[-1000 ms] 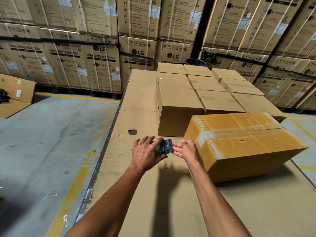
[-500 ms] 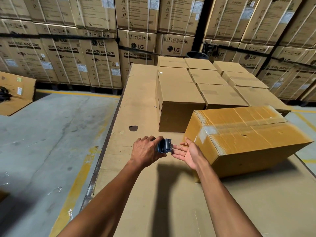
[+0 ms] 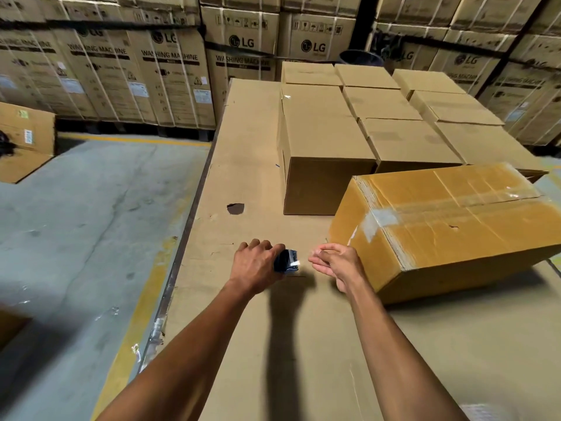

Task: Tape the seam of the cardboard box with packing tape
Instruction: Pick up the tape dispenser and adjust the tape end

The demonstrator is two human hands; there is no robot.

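Gripping the blue tape dispenser point(image 3: 287, 261) in my left hand point(image 3: 256, 265), I have my fingers curled shut around its body, its front end pointing right toward my other hand. Off to my left, the concrete floor point(image 3: 91, 223) lies open beyond the surface's long metal edge point(image 3: 182, 247), and a yellow line point(image 3: 142, 302) runs along that edge. The cardboard-covered surface point(image 3: 243, 147) beneath my hands is bare apart from a small dark hole point(image 3: 236, 208) ahead of my left hand. My right hand point(image 3: 337, 264) hovers just beside the dispenser; its fingers are loosely curled with the thumb near the fingertips, and whether they pinch a strip of clear tape I cannot tell. Just to its right sits the yellowish cardboard box point(image 3: 455, 226), skewed on the surface, its long axis running from near-left to far-right, its short end facing my right hand. Its top seam point(image 3: 473, 205) follows that long axis and already shows glossy clear tape. Behind it, rows of plain brown boxes point(image 3: 328, 135) stand close together, and the nearest row touches or nearly touches the yellowish box's far side.
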